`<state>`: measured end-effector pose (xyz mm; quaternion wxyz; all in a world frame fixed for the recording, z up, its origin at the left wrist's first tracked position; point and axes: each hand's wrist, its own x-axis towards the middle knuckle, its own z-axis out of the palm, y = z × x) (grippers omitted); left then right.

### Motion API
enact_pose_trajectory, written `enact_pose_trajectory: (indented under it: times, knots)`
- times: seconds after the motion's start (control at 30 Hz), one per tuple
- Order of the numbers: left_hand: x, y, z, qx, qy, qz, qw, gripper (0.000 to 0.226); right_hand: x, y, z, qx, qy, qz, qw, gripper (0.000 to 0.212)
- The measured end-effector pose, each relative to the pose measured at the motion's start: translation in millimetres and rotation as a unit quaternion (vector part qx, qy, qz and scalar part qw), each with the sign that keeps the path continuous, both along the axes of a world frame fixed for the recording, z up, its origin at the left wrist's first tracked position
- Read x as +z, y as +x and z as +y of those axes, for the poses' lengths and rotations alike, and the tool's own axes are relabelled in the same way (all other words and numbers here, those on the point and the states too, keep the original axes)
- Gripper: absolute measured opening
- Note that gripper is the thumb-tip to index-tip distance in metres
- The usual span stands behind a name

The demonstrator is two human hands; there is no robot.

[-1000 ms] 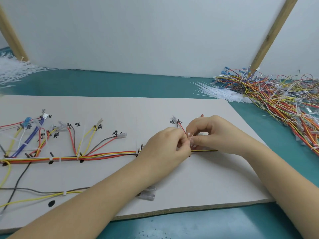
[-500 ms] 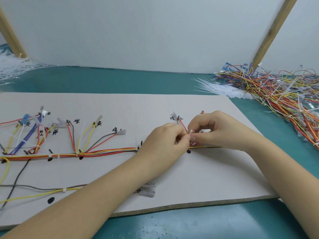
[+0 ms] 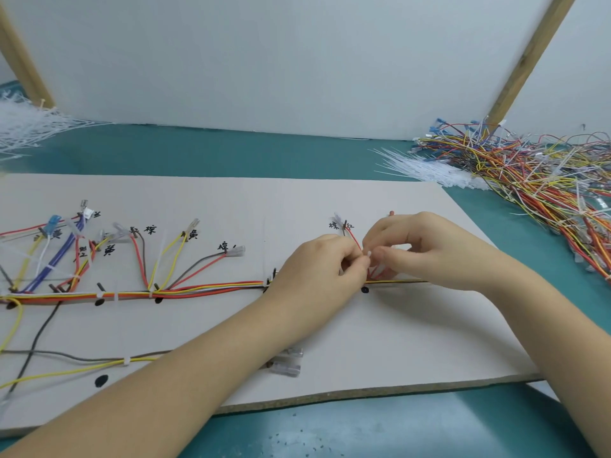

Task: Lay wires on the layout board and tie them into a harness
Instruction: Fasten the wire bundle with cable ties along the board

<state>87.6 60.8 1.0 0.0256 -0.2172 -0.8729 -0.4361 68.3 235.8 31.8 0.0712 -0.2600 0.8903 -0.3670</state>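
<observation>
Meanwhile both hands stay pinched on the tie [image 3: 367, 254]: left hand [image 3: 322, 264] at nine o'clock, right hand [image 3: 418, 247] at three; cinching the trunk [image 3: 198, 289] looks unfinished.

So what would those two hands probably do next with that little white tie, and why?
Probably pull the white cable tie snug. Both the left hand and the right hand pinch it just above the wire bundle, where red wires branch off; ties further left already sit tight.

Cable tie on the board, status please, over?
Both hands pinching white cable tie at wire bundle. Not cinched yet. Nothing in the way.
</observation>
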Motion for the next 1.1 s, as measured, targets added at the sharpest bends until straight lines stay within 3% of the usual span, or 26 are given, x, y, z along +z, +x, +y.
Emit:
enact_pose_trajectory:
  times: [0.3,0.43,0.63,0.9,0.97,1.1]
  knots:
    - [0,-1,-1,-0.020,0.007,0.019,1.000,0.018,3,-3,0,-0.075,-0.121,-0.093,0.985,0.004]
    - [-2,-2,0,-0.020,-0.021,0.022,0.999,0.019,1,-1,-4,-0.060,-0.119,-0.126,0.983,0.011]
    - [-1,-5,-1,0.001,0.057,0.015,0.998,0.012,7,4,-8,-0.043,-0.010,0.052,0.998,0.021]
    - [-1,-5,-2,0.006,0.041,-0.025,0.999,0.019,3,7,-15,-0.048,-0.011,0.109,0.993,0.023]
    - [0,-4,0,0.008,-0.005,-0.019,1.000,0.016,3,7,-16,-0.059,-0.050,0.078,0.994,0.016]
    - [2,-4,-1,-0.003,-0.036,-0.009,0.999,0.014,7,6,-15,-0.072,-0.215,-0.044,0.973,0.025]
